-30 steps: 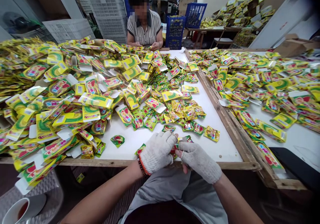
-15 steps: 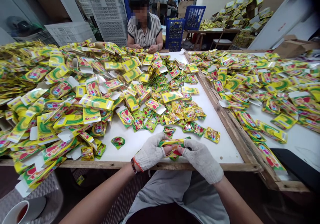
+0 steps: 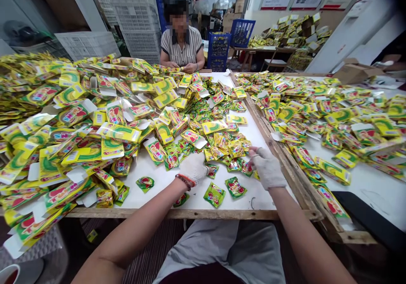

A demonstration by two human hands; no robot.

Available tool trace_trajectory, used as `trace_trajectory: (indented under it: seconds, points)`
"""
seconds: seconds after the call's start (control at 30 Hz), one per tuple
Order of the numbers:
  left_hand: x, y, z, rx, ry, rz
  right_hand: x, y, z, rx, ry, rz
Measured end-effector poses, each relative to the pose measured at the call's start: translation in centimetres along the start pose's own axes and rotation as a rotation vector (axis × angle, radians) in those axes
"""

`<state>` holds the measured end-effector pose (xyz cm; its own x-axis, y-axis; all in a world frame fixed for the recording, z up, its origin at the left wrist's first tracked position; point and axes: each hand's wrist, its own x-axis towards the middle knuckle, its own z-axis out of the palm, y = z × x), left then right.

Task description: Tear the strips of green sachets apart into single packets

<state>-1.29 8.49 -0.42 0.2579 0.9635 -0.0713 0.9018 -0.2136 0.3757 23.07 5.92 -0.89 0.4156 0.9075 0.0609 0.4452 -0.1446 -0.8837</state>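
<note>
The packet (image 3: pixel 214 194) at six o'clock looks light, soft, slippery; pinch its edge. Right hand (image 3: pixel 267 169): fingers apart; left hand (image 3: pixel 192 168): cannot tell.

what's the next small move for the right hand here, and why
I'd probably lower the right hand slightly and pinch one sachet from the loose sachet pile. Its fingertips are right by that pile's right edge, and no sachet shows clearly between them. The left hand is at the pile's other side, though what it grips is hidden.
</note>
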Motion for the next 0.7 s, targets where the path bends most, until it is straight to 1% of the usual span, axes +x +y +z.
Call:
trace_trajectory:
  seconds: [0.07,0.1,0.2,0.3,0.4,0.5,0.57,0.6,0.63,0.7]
  points:
    - [-0.2,0.2,0.8,-0.014,0.009,0.050,1.5,0.6,2.0,-0.164,-0.001,-0.031]
    - [-0.4,0.2,1.2,-0.024,0.010,0.071,2.1,0.9,2.8,-0.198,0.000,-0.043]
    - [-0.8,-0.1,1.7,-0.056,0.013,0.087,3.2,1.5,3.7,-0.227,-0.009,-0.054]
    - [-0.9,-0.6,1.7,-0.092,-0.003,0.064,2.8,1.8,3.1,-0.218,-0.019,-0.054]
    - [-0.8,-0.7,1.7,-0.104,-0.036,0.100,1.2,1.9,1.9,-0.188,-0.065,-0.053]
    - [-1.1,-0.5,1.8,-0.113,-0.042,0.150,-0.6,1.8,0.9,0.027,-0.176,-0.019]
    - [-1.3,-0.2,1.8,-0.077,-0.001,0.174,-1.6,1.8,0.5,0.181,-0.254,0.042]
    - [-1.4,-0.1,1.8,-0.049,0.024,0.187,-1.9,1.9,0.4,0.202,-0.284,0.068]
    - [-1.5,0.0,1.7,-0.025,0.038,0.199,-2.1,2.0,0.4,0.155,-0.298,0.065]
    - [-1.4,-0.1,1.6,-0.007,0.023,0.218,-2.2,2.2,0.2,-0.016,-0.278,-0.008]
